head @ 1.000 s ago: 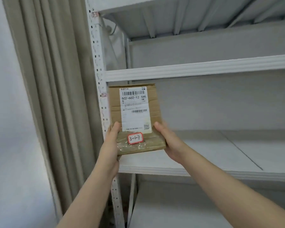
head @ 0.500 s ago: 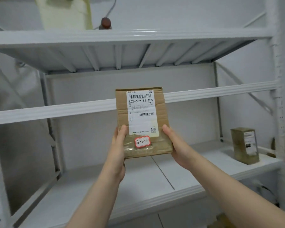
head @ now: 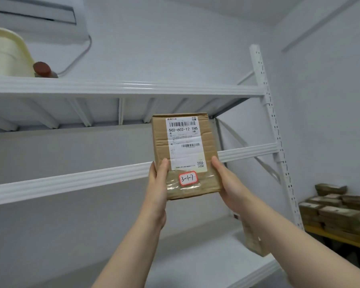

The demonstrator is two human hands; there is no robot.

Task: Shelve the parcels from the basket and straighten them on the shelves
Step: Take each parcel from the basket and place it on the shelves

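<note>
A brown cardboard parcel (head: 161,140) with a white shipping label and a red-edged sticker reading 3-1-7 is held upright in front of the white shelf rack. My left hand (head: 157,185) grips its lower left edge, thumb on the front face. My right hand (head: 229,183) grips its lower right edge the same way. The parcel hovers level with the middle shelf rail (head: 71,181), below the top shelf (head: 121,88). Another small parcel (head: 252,240) stands on the lower shelf (head: 195,260), partly hidden behind my right forearm.
A cream tub (head: 6,53) and a brown-capped bottle (head: 43,69) sit on the top shelf at left. The rack's right upright (head: 274,138) stands near the wall. Several stacked parcels (head: 337,210) lie on a yellow table at far right.
My view has swung right and upward along the rack, from its left upright to its right end. Both hands keep the same hold on the parcel, which has risen towards the middle shelf.
</note>
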